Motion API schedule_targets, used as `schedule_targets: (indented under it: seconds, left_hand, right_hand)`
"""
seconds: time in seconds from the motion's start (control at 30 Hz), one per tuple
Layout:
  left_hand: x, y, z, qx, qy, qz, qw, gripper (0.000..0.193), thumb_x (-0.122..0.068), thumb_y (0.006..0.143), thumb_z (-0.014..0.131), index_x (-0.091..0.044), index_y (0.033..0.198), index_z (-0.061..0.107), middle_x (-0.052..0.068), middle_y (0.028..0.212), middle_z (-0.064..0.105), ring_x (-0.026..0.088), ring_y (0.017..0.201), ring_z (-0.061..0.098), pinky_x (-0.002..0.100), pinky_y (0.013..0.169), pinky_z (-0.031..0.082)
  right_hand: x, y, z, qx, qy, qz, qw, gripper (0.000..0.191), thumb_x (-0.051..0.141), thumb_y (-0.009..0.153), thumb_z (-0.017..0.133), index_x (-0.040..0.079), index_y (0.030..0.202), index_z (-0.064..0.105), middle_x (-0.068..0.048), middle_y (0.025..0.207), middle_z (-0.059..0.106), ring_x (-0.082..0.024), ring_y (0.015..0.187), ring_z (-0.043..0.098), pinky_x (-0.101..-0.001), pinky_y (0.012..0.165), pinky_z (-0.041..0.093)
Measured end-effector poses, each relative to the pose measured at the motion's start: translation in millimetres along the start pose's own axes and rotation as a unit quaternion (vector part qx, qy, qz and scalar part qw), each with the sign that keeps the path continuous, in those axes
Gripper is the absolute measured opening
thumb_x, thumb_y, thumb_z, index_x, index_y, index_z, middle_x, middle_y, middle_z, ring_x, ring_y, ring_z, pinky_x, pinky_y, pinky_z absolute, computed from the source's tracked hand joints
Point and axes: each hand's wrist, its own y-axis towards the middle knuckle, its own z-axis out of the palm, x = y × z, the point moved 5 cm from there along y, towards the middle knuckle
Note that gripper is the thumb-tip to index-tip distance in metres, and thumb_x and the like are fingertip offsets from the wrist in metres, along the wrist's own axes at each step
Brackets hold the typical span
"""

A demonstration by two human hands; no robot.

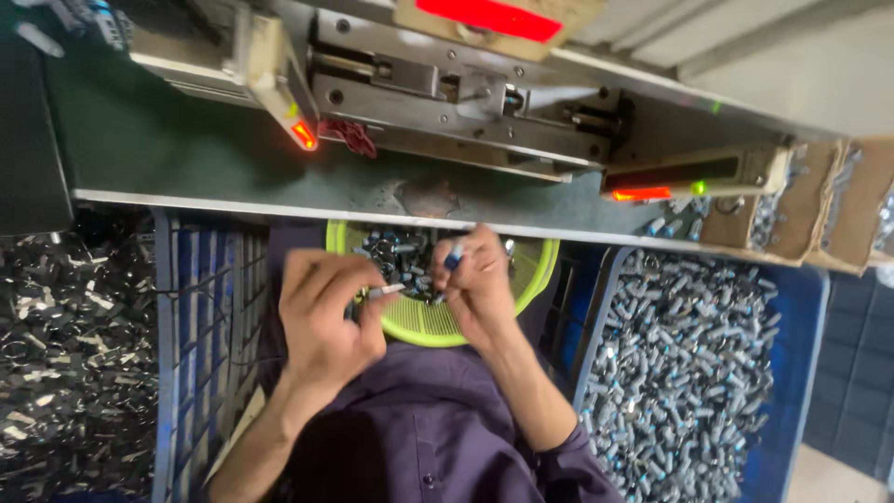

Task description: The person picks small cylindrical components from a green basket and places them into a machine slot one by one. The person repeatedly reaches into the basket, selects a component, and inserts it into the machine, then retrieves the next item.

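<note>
Under hands point(410, 298): half-hidden green basket point(535, 275)

Both hands — left hand point(321, 312), right hand point(480, 284) — work in the narrow gap between the person's body and the bench edge point(279, 212), over the green basket point(438, 321). The blue crate point(200, 307) hems the left side, the blue bin of small parts point(689, 373) the right; the machine point(447, 98) blocks the way beyond — only the bare green bench top point(158, 140) lies open.

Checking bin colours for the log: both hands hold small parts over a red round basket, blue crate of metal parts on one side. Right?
Not quite: the round basket is yellow-green, not red, as the head view shows. The left hand and right hand do hold small parts over it, beside the blue crate.
</note>
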Motion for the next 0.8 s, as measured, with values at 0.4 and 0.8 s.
schedule_targets:
  seconds: [0.4, 0.8]
  left_hand:
    - [66, -62, 41, 0.090, -0.405, -0.357, 0.837, 0.025, -0.023, 0.098, 0.065, -0.001, 0.087, 0.065, 0.007, 0.087, 0.068, 0.009, 0.064, 0.056, 0.025, 0.060, 0.046]
    - [60, -29, 35, 0.053, -0.619, -0.239, 0.746, 0.027, -0.019, 0.101, 0.072, -0.004, 0.092, 0.052, 0.013, 0.095, 0.063, 0.016, 0.077, 0.062, 0.028, 0.072, 0.051]
  right_hand:
    - [113, 85, 85, 0.099, -0.621, -0.437, 0.644, 0.030, -0.024, 0.092, 0.054, -0.002, 0.112, 0.057, -0.016, 0.113, 0.075, -0.025, 0.103, 0.078, -0.0324, 0.087, 0.068]
    - [74, -10, 79, 0.181, -0.644, -0.350, 0.656, 0.030, 0.026, 0.086, 0.075, 0.001, 0.102, 0.069, -0.015, 0.099, 0.073, -0.032, 0.095, 0.074, -0.0399, 0.088, 0.057]
